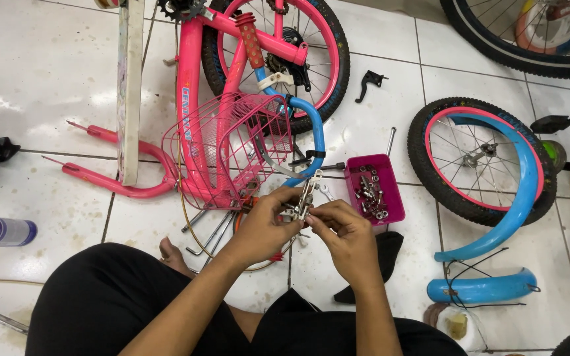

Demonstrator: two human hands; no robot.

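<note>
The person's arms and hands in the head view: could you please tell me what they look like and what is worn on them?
Both forearms are bare, with no sleeves reaching them in view. The left hand and the right hand wear no gloves, and no rings, watch or bracelet can be made out. The only clothing in view is black fabric over the lap and knees.

My floor (47, 72): glossy white tiles, dark grout lines, grimy stains toward 8 o'clock; overhead light glare at 10 o'clock.
</note>
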